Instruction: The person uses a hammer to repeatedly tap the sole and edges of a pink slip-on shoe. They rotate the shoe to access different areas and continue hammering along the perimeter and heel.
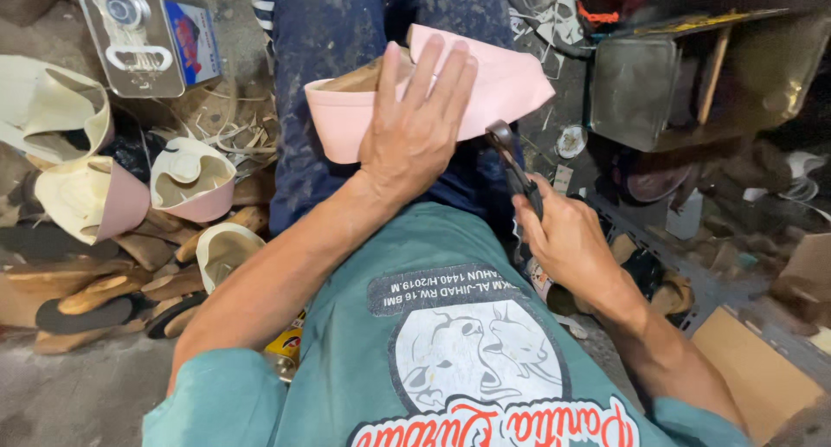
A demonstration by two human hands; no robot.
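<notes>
Pink shoe upper (502,88) lay on the lap, under the left hand (415,122), which was pressed flat on it, fingers spread. Right hand (567,239) was closed round dark pliers (512,166), tip just beside the upper's edge. Judged step: steadying piece for tool work; next move prob. needs tip brought to edge. Metal tin (143,36) beyond left hand, capped, contents not visible. More uppers (190,179) left of forearm.
</notes>
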